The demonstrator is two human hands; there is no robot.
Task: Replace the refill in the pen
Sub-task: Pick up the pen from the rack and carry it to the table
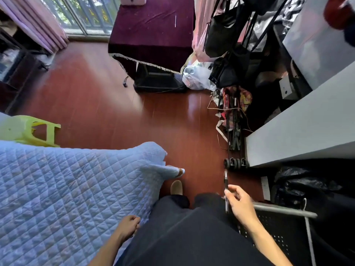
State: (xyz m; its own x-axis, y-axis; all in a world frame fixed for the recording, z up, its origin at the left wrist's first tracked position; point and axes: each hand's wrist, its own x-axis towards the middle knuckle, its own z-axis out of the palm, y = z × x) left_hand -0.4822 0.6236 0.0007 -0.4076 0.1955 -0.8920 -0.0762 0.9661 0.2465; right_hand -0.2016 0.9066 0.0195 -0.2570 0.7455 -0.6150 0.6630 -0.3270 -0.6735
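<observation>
Pen (226,186): whole, unopened, pinched by right hand (241,202). Left hand (128,226): loosely curled, holding nothing. Refill swap apparently not begun.

Glossy red-brown wood floor (115,104); daylit window (86,12) top left, pink curtains (38,20) beside it; blue quilted bed (57,189) lower left; yellow-green stool (28,131) at its far edge; maroon fringed cloth (153,31) over furniture; grey surface (297,131) right

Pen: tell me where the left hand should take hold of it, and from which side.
Probably the dark far section of the pen, which sticks out bare beyond the pinching fingers of the right hand. Bring the left hand in from the left: the right palm covers the pen's right side, while its left side is exposed.
</observation>
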